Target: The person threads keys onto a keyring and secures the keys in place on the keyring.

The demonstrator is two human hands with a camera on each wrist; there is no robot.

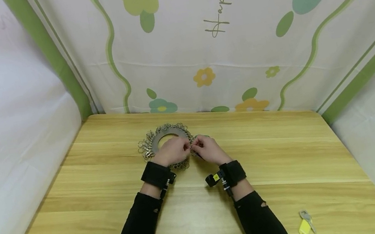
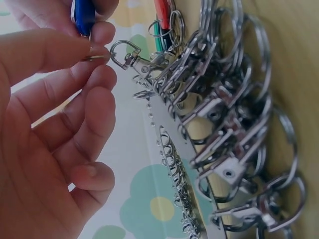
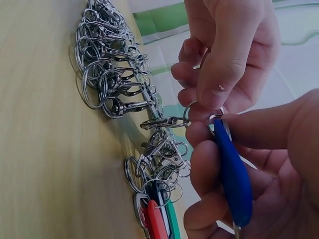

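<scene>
A yellow-tagged key [image 1: 305, 224] lies alone at the near right edge of a pale wooden table [image 1: 292, 165], well clear of the work. Beyond it, two black-sleeved arms with wrist straps reach forward, and the two hands meet fingertip to fingertip just this side of a flat metal ring plate [image 1: 161, 137] fringed with silver clasps.

The right hand [image 1: 207, 148] has its fingers curled around a blue-handled key [image 3: 232, 174], thumb and forefinger pinching the small split ring [image 3: 219, 119] at its top. The left hand [image 1: 174, 150] pinches the same little ring from the other side, thumb against forefinger, its remaining fingers loosely bent and holding nothing else.

One clasp [image 2: 130, 57] reaches out from the plate toward the fingers, its hook end touching or all but touching the split ring; the wrist views do not settle whether the hook is already through it. The clasp's long axis runs straight from the pinch back to the plate's rim, while the blue key hangs away from it toward the right palm. Both hands are equally close to the joint.

Farther along the rim, a red key and a green key [image 3: 162, 219] hang from neighbouring clasps, past the right fingers. Behind the table stands a cloth backdrop [image 1: 234, 43] printed with flowers, green stripes and the word "Happy", with plain white sheets at either side.
</scene>
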